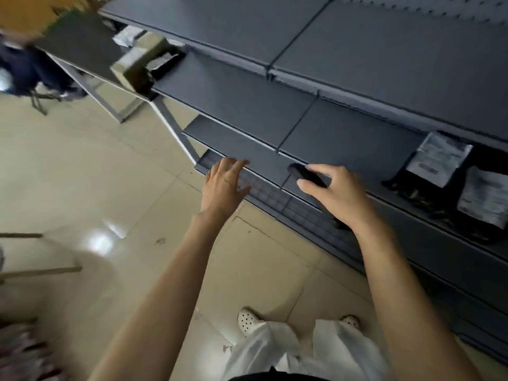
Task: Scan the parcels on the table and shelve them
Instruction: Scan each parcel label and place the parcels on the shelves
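I stand before a dark grey metal shelf unit (343, 138). My right hand (334, 193) grips a slim black handheld scanner (306, 174), with its tip pointing up and left over a lower shelf edge. My left hand (224, 182) is empty, its fingers spread and relaxed over the left end of the lower shelves. Two black parcels with white labels (437, 160) (483, 196) lie side by side on a shelf at the right. A tan cardboard box (140, 64) and a black parcel (166, 63) sit at the left end of a higher shelf.
A second dark shelf rack (79, 42) stands at the upper left, with a seated person (30, 67) beyond it. The beige tiled floor (82, 174) spreads left. A blurred table edge (24, 270) shows at the far left. My white shoes (250, 323) stand close to the shelf base.
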Demonstrator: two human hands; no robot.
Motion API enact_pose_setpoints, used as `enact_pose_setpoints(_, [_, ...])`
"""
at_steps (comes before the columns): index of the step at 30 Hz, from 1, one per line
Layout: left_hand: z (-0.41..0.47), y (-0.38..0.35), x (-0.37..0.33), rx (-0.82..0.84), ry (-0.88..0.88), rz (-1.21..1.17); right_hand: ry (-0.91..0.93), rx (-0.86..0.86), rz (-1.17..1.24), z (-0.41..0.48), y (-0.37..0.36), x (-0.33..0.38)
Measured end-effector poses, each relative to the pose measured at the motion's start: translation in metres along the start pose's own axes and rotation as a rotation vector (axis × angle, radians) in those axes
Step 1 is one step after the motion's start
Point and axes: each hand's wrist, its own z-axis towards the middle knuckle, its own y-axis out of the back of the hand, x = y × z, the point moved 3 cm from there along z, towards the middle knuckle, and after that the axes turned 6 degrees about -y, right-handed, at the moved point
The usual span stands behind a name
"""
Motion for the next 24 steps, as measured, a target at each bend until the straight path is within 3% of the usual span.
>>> enact_pose_setpoints(12, [-0.121, 0.157, 0.240, -0.206, 0.328, 0.032, 0.405, 0.230, -0.042, 0.009, -0.214, 0.233])
enact_pose_setpoints(24, [-0.097, 0.194, 0.394, -0.329, 0.515, 0.116, 0.586, 0.328, -0.196, 0.101, -0.343, 0.352])
